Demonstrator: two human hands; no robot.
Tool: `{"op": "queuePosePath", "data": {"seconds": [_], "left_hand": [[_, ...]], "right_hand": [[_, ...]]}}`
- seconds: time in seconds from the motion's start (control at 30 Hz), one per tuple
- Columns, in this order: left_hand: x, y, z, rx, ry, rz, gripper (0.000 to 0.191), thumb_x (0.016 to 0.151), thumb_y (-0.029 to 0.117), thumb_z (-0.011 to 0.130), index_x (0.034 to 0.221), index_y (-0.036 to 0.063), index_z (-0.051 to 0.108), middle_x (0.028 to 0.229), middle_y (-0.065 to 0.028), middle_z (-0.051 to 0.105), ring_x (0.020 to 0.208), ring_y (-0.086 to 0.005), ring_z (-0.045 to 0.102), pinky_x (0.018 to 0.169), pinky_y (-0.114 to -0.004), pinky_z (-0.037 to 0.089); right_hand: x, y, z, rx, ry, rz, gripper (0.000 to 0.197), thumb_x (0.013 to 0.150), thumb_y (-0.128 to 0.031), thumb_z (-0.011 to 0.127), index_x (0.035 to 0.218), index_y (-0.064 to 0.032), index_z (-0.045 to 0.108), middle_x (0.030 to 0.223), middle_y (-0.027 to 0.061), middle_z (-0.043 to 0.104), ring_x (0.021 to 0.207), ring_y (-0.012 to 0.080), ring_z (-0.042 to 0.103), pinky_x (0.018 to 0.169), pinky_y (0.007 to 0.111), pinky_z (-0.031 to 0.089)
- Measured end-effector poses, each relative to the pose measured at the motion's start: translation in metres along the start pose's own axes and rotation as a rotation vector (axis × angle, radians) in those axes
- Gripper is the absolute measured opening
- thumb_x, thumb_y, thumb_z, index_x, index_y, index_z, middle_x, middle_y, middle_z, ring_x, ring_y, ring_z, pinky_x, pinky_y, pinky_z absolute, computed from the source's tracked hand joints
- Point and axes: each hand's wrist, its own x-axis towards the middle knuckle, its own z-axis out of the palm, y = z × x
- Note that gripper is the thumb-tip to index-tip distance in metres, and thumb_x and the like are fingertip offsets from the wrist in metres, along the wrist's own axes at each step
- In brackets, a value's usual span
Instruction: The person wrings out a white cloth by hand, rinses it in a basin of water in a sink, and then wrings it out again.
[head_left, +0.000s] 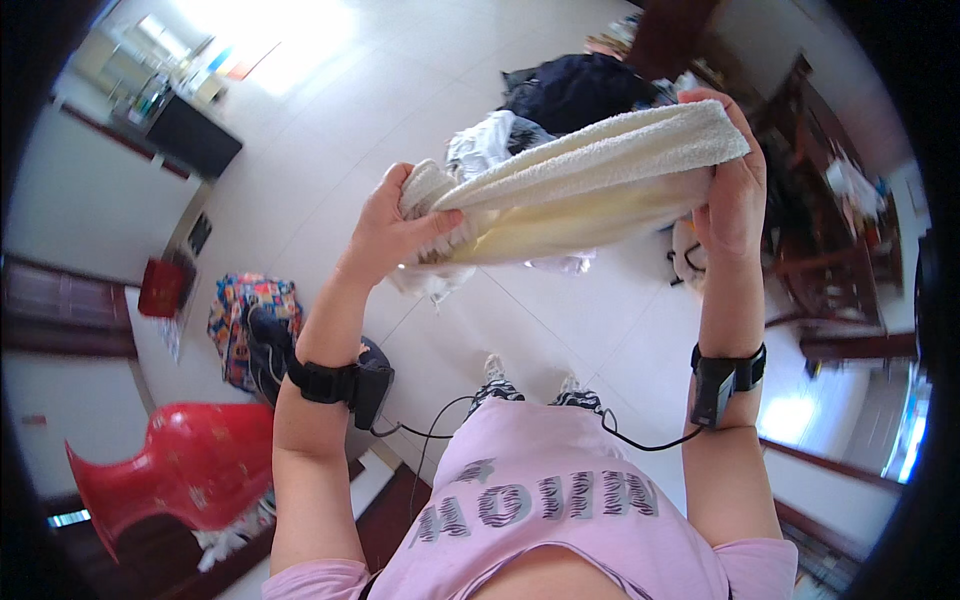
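A cream terry cloth, perhaps a towel, is stretched out in the air between my two hands. Its upper part is folded over, and a yellowish, smoother layer hangs below. My left hand grips the gathered end, thumb over the cloth. At the opposite end, my right hand holds the edge, with its fingers partly hidden behind the fabric. Beyond the cloth lie a white plastic bag and a dark heap of fabric, both partly covered by it.
Pale floor tiles surround my feet. A large red vase is at lower left, near a colourful patterned bag. Dark wooden chairs stand on the right. A black cabinet is at upper left. Cables hang from both armbands.
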Motion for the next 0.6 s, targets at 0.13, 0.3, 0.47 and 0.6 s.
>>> {"op": "queuePosePath", "data": {"seconds": [0.13, 0.3, 0.47, 0.6], "left_hand": [[0.019, 0.02, 0.028, -0.234, -0.158, 0.001, 0.037, 0.076, 0.008, 0.069, 0.109, 0.0012, 0.053, 0.097, -0.0037, 0.061, 0.088, -0.0101, 0.057, 0.077, -0.025, 0.047], [0.009, 0.068, 0.117, -0.601, -0.583, -0.16, 0.041, 0.076, 0.007, 0.054, 0.117, 0.0005, 0.055, 0.103, -0.0082, 0.062, 0.091, -0.0162, 0.061, 0.083, -0.029, 0.049], [-0.042, 0.116, 0.247, -0.735, -0.878, -0.252, 0.044, 0.075, 0.01, 0.053, 0.119, 0.0005, 0.054, 0.105, -0.0105, 0.062, 0.093, -0.0196, 0.062, 0.085, -0.032, 0.051], [-0.103, 0.156, 0.352, -0.575, -1.24, -0.298, 0.04, 0.074, 0.01, 0.055, 0.113, 0.0012, 0.056, 0.098, -0.0096, 0.063, 0.088, -0.0193, 0.063, 0.083, -0.033, 0.053]], "right_hand": [[-0.044, -0.043, -0.061, -0.508, 0.055, -0.006, 0.023, 0.084, -0.001, 0.06, 0.106, -0.0045, 0.065, 0.078, -0.005, 0.056, 0.071, 0.003, 0.05, 0.066, 0.017, 0.04], [-0.12, -0.089, -0.165, -1.097, 0.292, -0.058, 0.033, 0.076, 0.002, 0.065, 0.108, -0.0069, 0.064, 0.066, -0.0032, 0.043, 0.061, 0.005, 0.042, 0.057, 0.02, 0.039], [-0.257, -0.101, -0.223, -1.195, 0.104, 0.206, 0.091, 0.065, -0.01, 0.08, 0.142, -0.0095, 0.033, 0.134, 0.013, 0.045, 0.119, 0.0252, 0.046, 0.101, 0.034, 0.038], [-0.314, -0.133, -0.169, -0.857, 0.173, 0.068, 0.123, 0.053, -0.017, 0.089, 0.15, -0.0096, 0.012, 0.146, 0.0189, 0.033, 0.134, 0.031, 0.034, 0.11, 0.037, 0.029]]}}
